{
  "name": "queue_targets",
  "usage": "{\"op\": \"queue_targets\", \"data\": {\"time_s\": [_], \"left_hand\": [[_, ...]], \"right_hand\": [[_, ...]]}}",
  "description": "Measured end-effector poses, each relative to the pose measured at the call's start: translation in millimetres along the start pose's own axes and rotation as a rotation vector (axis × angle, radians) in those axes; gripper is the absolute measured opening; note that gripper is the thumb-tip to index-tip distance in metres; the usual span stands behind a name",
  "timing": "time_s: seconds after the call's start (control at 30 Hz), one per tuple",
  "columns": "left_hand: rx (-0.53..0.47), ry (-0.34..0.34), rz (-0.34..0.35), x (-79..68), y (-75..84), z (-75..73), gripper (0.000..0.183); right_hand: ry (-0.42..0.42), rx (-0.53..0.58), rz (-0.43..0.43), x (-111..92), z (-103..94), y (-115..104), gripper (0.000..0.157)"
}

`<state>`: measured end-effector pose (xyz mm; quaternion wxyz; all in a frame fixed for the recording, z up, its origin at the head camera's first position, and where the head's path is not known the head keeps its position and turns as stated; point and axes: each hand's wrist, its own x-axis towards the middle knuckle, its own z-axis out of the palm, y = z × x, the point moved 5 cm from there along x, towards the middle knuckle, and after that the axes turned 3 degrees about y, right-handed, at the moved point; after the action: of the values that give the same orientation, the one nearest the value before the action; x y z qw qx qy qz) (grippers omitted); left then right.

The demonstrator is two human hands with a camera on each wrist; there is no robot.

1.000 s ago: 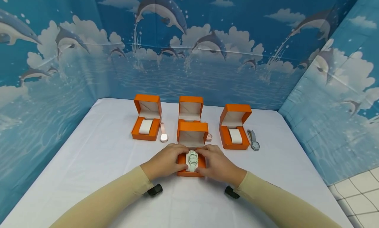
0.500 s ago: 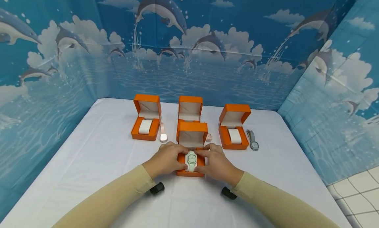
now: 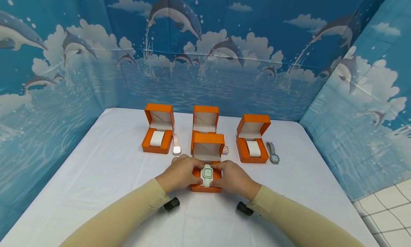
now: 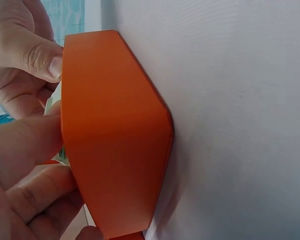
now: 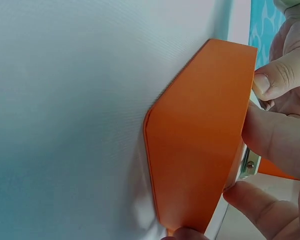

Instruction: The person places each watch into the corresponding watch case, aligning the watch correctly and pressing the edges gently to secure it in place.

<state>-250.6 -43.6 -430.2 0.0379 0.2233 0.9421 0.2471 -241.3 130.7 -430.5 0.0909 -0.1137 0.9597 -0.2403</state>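
Note:
A pale green-white wristwatch [image 3: 207, 173], strapped round a white cushion, sits in the near orange watch box [image 3: 206, 189], whose lid stands up behind it. From the left, my left hand [image 3: 183, 171] reaches over the box's rim, thumb and fingers gripping the watch's edge. My right hand [image 3: 235, 177] mirrors it on the other side, fingertips at the upper strap and thumb at the lower strap. In the left wrist view the box's orange side wall [image 4: 115, 130] hides most of the watch. The right wrist view shows the opposite wall [image 5: 200, 135] with fingers bent over its top edge.
Behind stand three more lidded orange boxes, all raised: a left box [image 3: 157, 143] and a right box [image 3: 253, 155] with white cushions, and a partly hidden middle box [image 3: 206, 120]. Beside them lie a pink watch [image 3: 176, 149], another pink watch [image 3: 226, 149] and a grey watch [image 3: 273, 157].
Both hands stay at the watch in the near box. The right hand's fingers shift slightly, its raised index knuckle lowering. The view tilts a little.

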Motion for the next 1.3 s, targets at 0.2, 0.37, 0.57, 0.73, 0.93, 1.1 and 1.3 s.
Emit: {"op": "queue_targets", "data": {"time_s": [0.2,0.37,0.57,0.73,0.93,1.1,1.3], "left_hand": [[-0.021,-0.007,-0.007,-1.0,0.8,0.2,0.046],[-0.021,-0.006,-0.006,-1.2,-1.6,2.9,0.046],[-0.022,-0.002,0.001,-1.4,-3.7,4.3,0.047],[-0.014,0.002,0.013,-0.6,-3.6,3.4,0.047],[0.003,-0.004,0.016,-2.6,-3.2,2.4,0.049],[-0.031,-0.016,0.02,-7.3,-4.1,-5.9,0.052],[-0.205,0.086,-0.096,-6.8,-12.6,-46.6,0.038]], "right_hand": [[0.009,0.006,0.004,0.4,1.5,1.0,0.064],[0.013,0.011,0.006,-0.6,2.6,0.6,0.063],[0.022,0.018,-0.003,-1.8,3.1,-0.9,0.062],[0.026,0.0,-0.016,-2.8,2.5,-2.0,0.062],[0.009,-0.034,-0.016,-6.0,0.3,-1.6,0.065],[-0.015,-0.051,0.017,-10.0,-8.2,2.1,0.068],[0.064,-0.022,0.064,-3.6,-49.4,13.8,0.06]]}}
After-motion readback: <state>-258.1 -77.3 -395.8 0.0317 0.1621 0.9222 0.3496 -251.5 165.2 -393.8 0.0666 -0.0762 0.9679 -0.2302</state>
